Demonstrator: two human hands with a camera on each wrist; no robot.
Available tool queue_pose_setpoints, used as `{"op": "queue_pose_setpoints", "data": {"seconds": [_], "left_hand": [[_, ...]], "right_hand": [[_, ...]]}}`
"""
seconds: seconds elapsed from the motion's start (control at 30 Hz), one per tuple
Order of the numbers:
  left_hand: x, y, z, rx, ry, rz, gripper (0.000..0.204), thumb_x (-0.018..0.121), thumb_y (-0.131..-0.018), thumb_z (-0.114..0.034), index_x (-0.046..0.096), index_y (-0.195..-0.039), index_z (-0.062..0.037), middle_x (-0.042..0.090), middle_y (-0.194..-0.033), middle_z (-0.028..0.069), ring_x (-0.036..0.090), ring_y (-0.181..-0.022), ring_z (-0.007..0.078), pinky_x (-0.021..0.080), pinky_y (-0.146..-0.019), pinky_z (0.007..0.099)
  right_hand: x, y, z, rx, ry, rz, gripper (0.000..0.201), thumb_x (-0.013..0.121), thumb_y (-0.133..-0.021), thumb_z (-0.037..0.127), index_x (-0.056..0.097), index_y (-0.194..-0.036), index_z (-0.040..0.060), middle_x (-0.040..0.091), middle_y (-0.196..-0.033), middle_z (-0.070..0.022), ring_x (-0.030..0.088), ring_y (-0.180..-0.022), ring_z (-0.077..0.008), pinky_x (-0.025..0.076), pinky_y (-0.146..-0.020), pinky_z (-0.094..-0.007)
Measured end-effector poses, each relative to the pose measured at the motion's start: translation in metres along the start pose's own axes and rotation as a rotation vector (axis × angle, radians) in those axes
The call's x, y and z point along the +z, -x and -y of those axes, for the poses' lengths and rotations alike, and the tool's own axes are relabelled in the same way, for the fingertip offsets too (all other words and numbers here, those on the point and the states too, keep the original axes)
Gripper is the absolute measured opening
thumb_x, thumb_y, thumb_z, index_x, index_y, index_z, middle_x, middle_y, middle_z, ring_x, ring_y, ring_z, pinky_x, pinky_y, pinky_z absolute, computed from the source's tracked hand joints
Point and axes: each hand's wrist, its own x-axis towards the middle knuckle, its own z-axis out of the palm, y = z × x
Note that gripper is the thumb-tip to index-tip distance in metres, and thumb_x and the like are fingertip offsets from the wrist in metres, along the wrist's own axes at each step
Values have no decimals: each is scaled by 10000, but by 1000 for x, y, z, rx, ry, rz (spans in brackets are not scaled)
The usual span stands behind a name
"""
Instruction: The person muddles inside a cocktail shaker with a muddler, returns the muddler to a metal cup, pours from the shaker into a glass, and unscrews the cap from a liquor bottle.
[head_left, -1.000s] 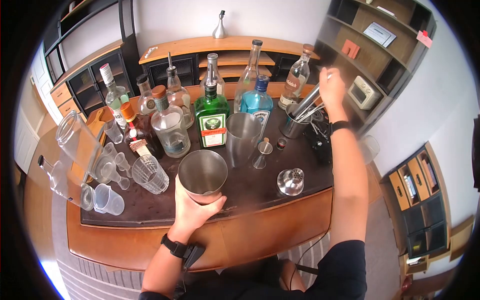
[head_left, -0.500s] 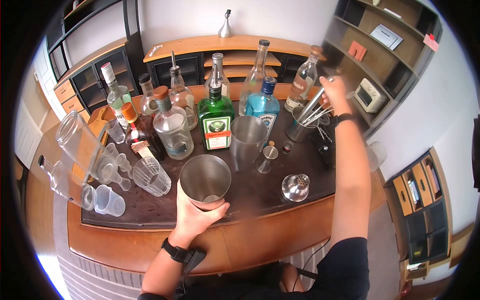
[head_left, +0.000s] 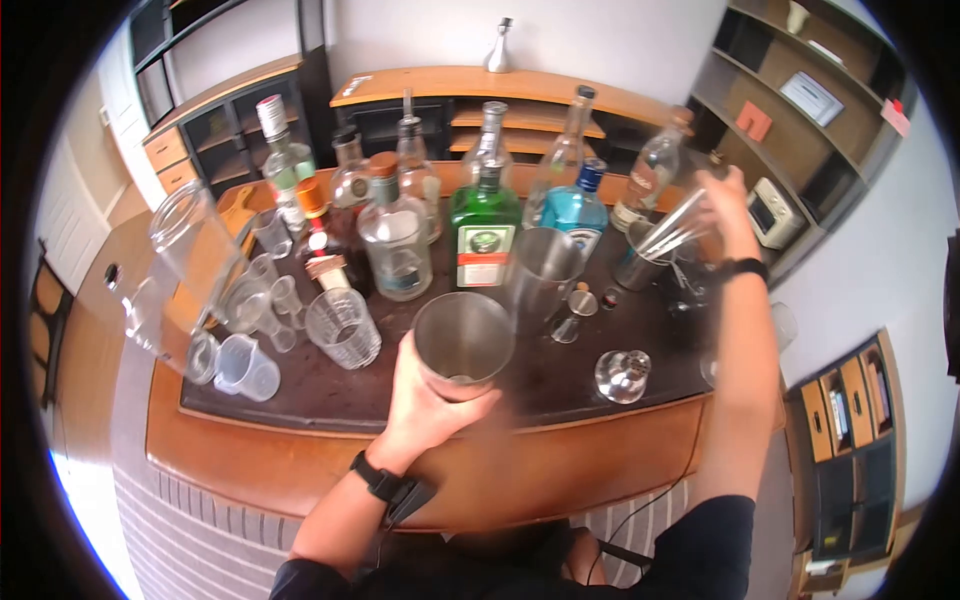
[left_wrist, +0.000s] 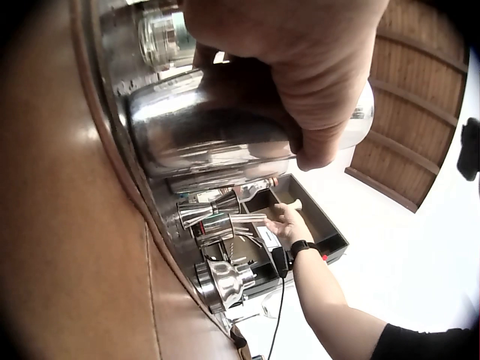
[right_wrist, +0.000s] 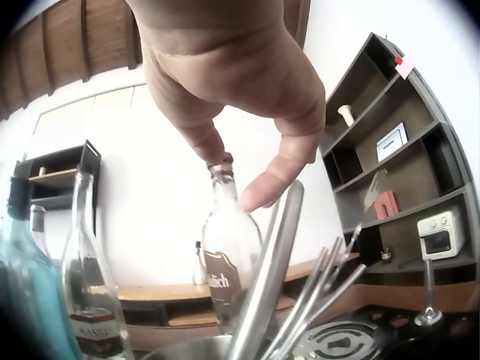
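My left hand [head_left: 425,410] grips a steel shaker tin [head_left: 463,345] by its side, its mouth facing up near the table's front edge. Fingers curl round the metal in the left wrist view. At the far right, my right hand [head_left: 727,205] is over a metal cup [head_left: 632,272] of bar tools. Thumb and fingers stand apart in the right wrist view, close to the top of a thick steel rod [right_wrist: 266,281] that leans in the cup beside thinner metal handles [right_wrist: 315,292]. A second tin [head_left: 545,275] stands behind the first.
Several bottles, among them a green one [head_left: 484,235] and a blue one [head_left: 575,212], line the back. A jigger [head_left: 573,318] and a shaker top [head_left: 622,377] are to the right. Leftward are a ribbed glass [head_left: 345,330], a plastic measuring cup [head_left: 248,370] and a large jar [head_left: 190,235].
My right hand has lowered the steel rod into the tool cup and its fingers have come off it. The left hand keeps its grip on the shaker tin. The head view has shifted.
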Motion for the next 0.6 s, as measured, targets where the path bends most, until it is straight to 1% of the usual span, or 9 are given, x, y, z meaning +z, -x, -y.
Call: {"op": "queue_pose_setpoints", "data": {"seconds": [0.1,0.2,0.3,0.37,0.4,0.47,0.5,0.53,0.6], "left_hand": [[0,0,-6,-11,-14,-32,1029,941,-633,-161,343,-1448,30,502,-1367,160,515,-1287,245,428,-1098,400],[0,0,4,60,-13,-38,1019,939,-637,-168,348,-1442,38,503,-1374,170,515,-1297,247,431,-1100,403],[-5,-5,-5,49,111,41,994,934,-660,-168,348,-1436,39,529,-1349,158,537,-1274,235,442,-1090,395],[-3,1,-20,29,82,-27,988,936,-666,-171,352,-1437,32,536,-1347,148,538,-1274,225,444,-1086,391],[-5,3,-19,77,70,-27,982,940,-671,-173,364,-1442,23,533,-1362,142,536,-1279,221,446,-1087,391],[-10,5,-22,104,29,-35,1008,955,-654,-247,389,-1444,18,536,-1374,146,532,-1294,236,434,-1100,396],[-11,6,-19,126,-7,-53,1015,956,-654,-287,398,-1445,19,536,-1380,150,533,-1297,243,427,-1108,399],[-11,6,-15,129,-13,-58,1015,956,-654,-287,398,-1445,19,536,-1380,150,533,-1297,243,427,-1108,399],[-12,2,-12,178,205,-35,1039,950,-653,-357,403,-1448,27,536,-1386,168,531,-1302,256,420,-1112,410]], "right_hand": [[-8,7,13,-195,-140,-95,769,738,-841,335,455,-1463,-18,674,-1161,-179,699,-866,-240,601,-534,-325],[-28,74,66,-333,-365,-13,505,657,-973,249,531,-1392,-3,676,-1079,-108,587,-678,-96,462,-493,-229],[-37,168,107,-442,-501,129,300,595,-1033,213,618,-1261,19,637,-842,-36,524,-589,-58,415,-503,-208],[-32,232,111,-499,-519,296,262,596,-1043,258,651,-1180,42,612,-775,5,515,-606,-33,414,-527,-192],[-25,261,108,-482,-534,413,244,632,-1025,226,648,-1187,45,622,-816,13,524,-641,-28,414,-556,-176],[-10,310,101,-486,-511,596,484,799,-884,175,591,-1300,42,657,-1041,-50,609,-870,-87,478,-725,-221],[-3,329,97,-451,-456,666,653,843,-826,163,527,-1382,34,654,-1166,-110,628,-1013,-168,520,-845,-311],[13,342,85,-455,-450,722,814,873,-777,131,433,-1453,17,611,-1303,-154,608,-1170,-242,514,-977,-392],[33,358,78,-375,-590,898,954,905,-732,131,345,-1494,6,544,-1413,-148,545,-1308,-249,462,-1088,-416]]}}
